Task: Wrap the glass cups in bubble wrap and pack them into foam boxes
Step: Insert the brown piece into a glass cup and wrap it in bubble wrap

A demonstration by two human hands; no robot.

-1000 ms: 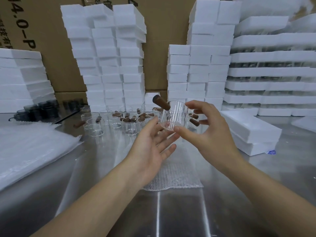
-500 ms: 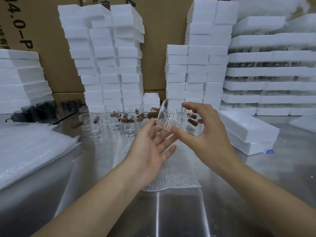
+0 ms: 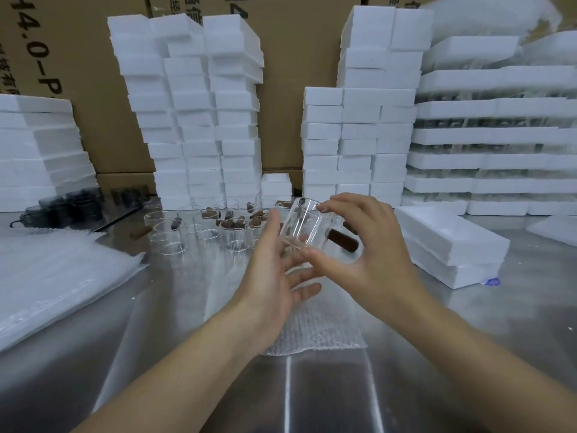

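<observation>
One glass cup pinched by R hand fingers; L hand fingers straight, prob. touching it.

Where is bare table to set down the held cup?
Bare steel table nearest the camera, below the bubble wrap sheet; also strips between that sheet and the bubble wrap stack left, and the foam box right. Crowded: loose cups behind the sheet.

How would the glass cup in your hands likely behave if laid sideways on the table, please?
The glass cup looks thin, probably fragile. Its round body might roll, though the brown handle sticking sideways should stop it. The polished table may let it slide.
</observation>
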